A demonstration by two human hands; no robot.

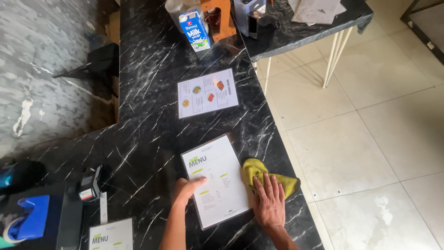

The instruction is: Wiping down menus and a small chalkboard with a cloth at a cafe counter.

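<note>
Right hand (269,202) presses flat, fingers spread, on crumpled yellow cloth (270,178) beside white laminated menu sheet (217,180) on black marble counter (152,134); left hand (187,189) pins the sheet's left edge, grasping nothing.

**Bare arms, nothing worn**

You are showing two bare forearms entering from the bottom edge, with no sleeve reaching into view on either one. Your left hand (186,190) and your right hand (269,203) are wearing no gloves, and no ring, watch or band is showing on the fingers or wrists. Your fingernails are looking short and unpainted. Nothing else of your body or clothing is appearing.
</note>
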